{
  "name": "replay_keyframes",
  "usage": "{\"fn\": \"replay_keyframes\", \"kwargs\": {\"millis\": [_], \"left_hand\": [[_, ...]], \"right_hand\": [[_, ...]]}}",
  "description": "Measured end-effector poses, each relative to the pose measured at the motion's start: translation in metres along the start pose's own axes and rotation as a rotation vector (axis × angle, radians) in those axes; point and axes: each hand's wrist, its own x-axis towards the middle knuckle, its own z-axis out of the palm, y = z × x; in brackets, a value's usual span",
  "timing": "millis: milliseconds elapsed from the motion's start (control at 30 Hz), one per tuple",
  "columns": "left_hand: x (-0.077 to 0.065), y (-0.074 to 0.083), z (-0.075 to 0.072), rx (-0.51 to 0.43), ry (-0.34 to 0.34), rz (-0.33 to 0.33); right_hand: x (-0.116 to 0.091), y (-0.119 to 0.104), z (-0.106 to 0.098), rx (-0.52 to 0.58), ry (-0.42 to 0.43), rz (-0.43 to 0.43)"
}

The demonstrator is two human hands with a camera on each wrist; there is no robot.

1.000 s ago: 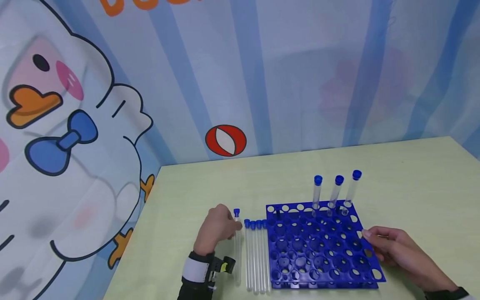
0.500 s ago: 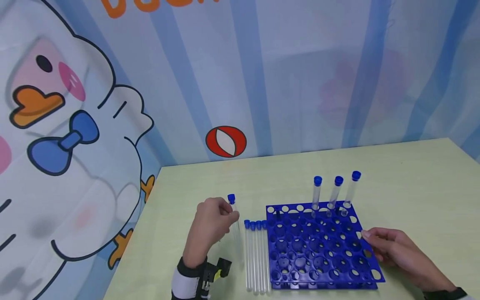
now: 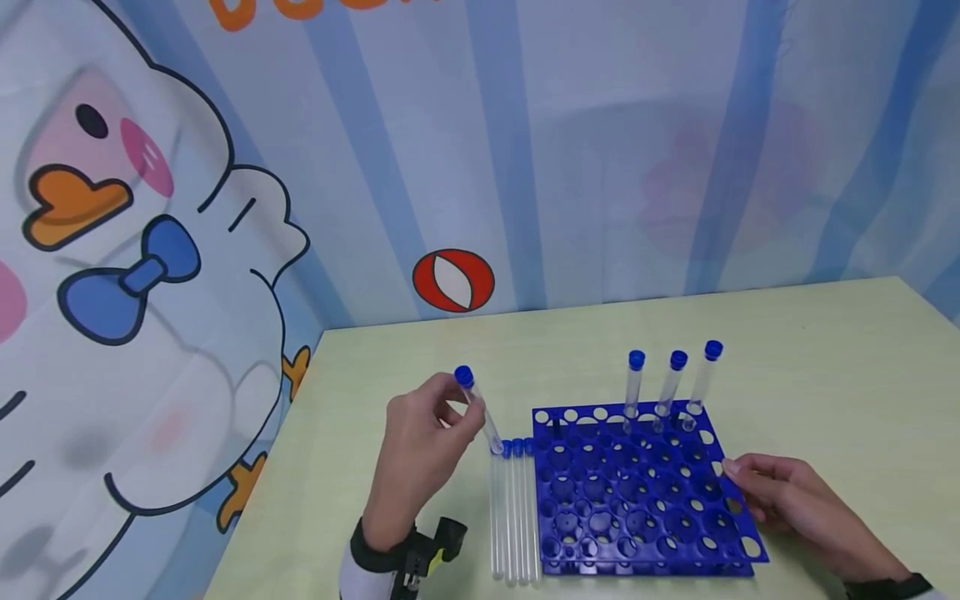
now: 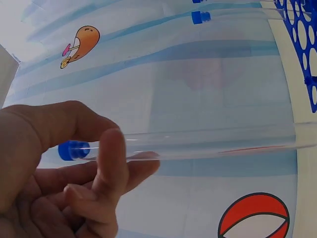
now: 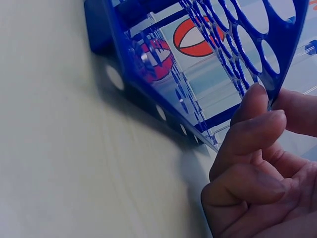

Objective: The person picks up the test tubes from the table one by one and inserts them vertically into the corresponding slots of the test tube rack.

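My left hand pinches a clear test tube just below its blue cap. The tube tilts, its lower end overlapping the caps of the tubes lying on the table in the head view. At the right edge of the blue test tube rack, my right hand grips the top plate between thumb and fingers, as the right wrist view also shows. Three blue-capped test tubes stand in the rack's back row, toward the right.
Several capped test tubes lie side by side on the pale table, close along the rack's left side. A printed cloth backdrop with a duck and a ball rises behind the table's back edge.
My left hand has lifted the tube off the table, away from me, and tipped it so its lower end swings right. My right hand stays on the rack.
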Motion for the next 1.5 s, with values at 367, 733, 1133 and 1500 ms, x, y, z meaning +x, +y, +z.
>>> {"fn": "replay_keyframes", "kwargs": {"millis": [367, 733, 1133, 1500], "left_hand": [[0.004, 0.001, 0.010, -0.110, 0.060, 0.104], [0.016, 0.012, 0.039, -0.153, 0.018, 0.150], [0.032, 0.022, 0.067, -0.136, 0.000, 0.181], [0.042, 0.029, 0.093, -0.174, -0.049, 0.213]], "right_hand": [[0.000, -0.002, 0.000, 0.021, -0.014, -0.020], [-0.002, -0.002, -0.001, 0.032, -0.026, -0.036], [-0.006, -0.003, 0.000, 0.037, -0.012, -0.073], [-0.006, -0.002, -0.001, 0.043, -0.014, -0.067]]}}
